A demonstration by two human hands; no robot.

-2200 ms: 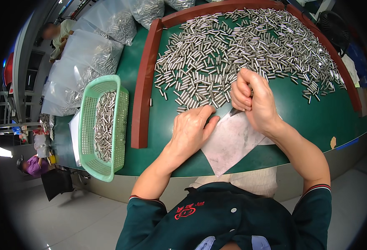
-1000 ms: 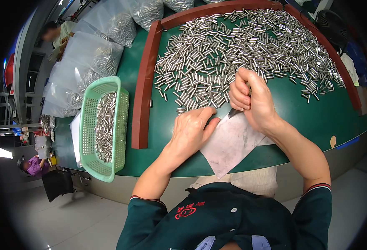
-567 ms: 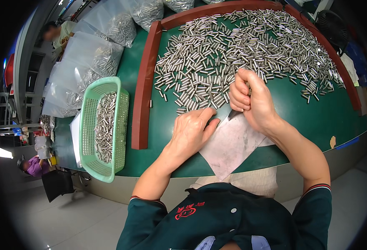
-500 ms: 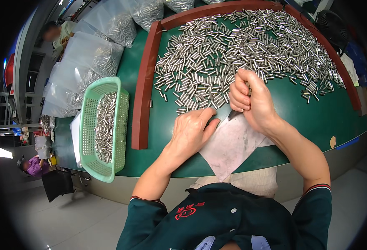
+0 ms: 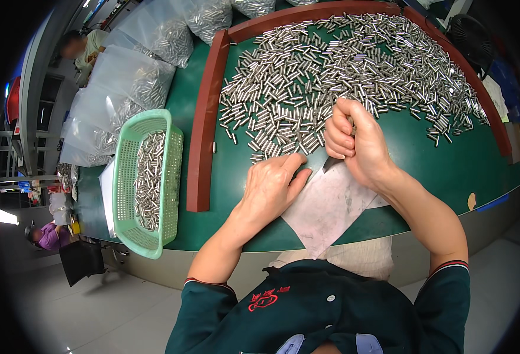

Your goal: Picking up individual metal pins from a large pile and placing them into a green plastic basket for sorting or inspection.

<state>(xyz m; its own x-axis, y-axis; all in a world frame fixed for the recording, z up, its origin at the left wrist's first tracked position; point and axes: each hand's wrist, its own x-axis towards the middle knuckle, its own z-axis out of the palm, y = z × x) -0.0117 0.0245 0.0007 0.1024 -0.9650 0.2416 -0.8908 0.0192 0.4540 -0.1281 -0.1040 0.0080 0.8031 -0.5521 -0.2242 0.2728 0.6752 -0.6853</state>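
A wide spread of small shiny metal pins covers the far part of the green table. At its near edge my left hand rests palm down. Its thumb stands apart from the bent forefinger, and the other fingers are mostly hidden. My right hand is closed in a fist, thumb uppermost, just in front of the pins. From the bottom of that fist a dark pointed tool sticks out, its upper part hidden. Below both hands lies a stained pale pink cloth, one corner over the table's front edge.
Dark red bars border the pins. Left of them stands a light green basket with pins inside. Plastic bags of pins line the far left. A black fan is at the far right. Two people are in the left background.
The dark tool's tip has shifted very slightly below my right fist. Both hands, the cloth and the pins look the same.
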